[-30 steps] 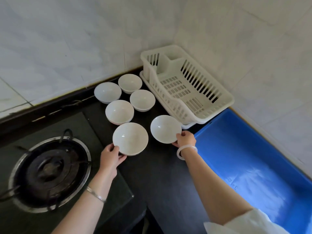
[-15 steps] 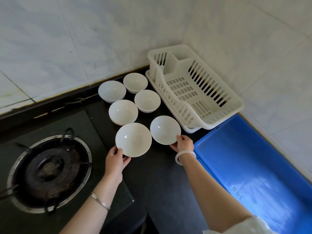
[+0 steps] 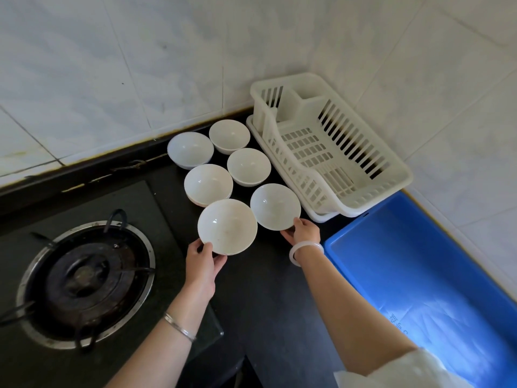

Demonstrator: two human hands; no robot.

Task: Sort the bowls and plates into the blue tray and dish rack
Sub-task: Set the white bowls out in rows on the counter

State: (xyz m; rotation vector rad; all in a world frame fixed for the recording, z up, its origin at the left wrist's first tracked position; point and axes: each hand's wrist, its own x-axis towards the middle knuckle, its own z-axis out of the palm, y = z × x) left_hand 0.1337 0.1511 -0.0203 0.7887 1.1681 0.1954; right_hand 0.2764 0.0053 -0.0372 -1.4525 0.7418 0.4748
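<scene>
Both near bowls look tipped further up toward the camera than half a second back; hands barely shifted.

Risks, largest thing first. Blue tray point(image 3: 419, 278), just right of the dish rack's near end, is empty; a bowl dropped in from height could chip. Dish rack point(image 3: 330, 152) is also empty, and its near wall stands between the right-hand bowl and its floor. Left bowl point(image 3: 227, 226) is pinched at its near rim by the left hand point(image 3: 205, 261), thumb on top; right bowl point(image 3: 275, 206), close beside the rack's near corner, is held likewise by the right hand point(image 3: 303, 233). An edge-only pinch on glazed ware could slip.

Four bowls left of the rack are untouched, closely packed. Gas burner point(image 3: 84, 278) sits far left. No plates visible.
</scene>
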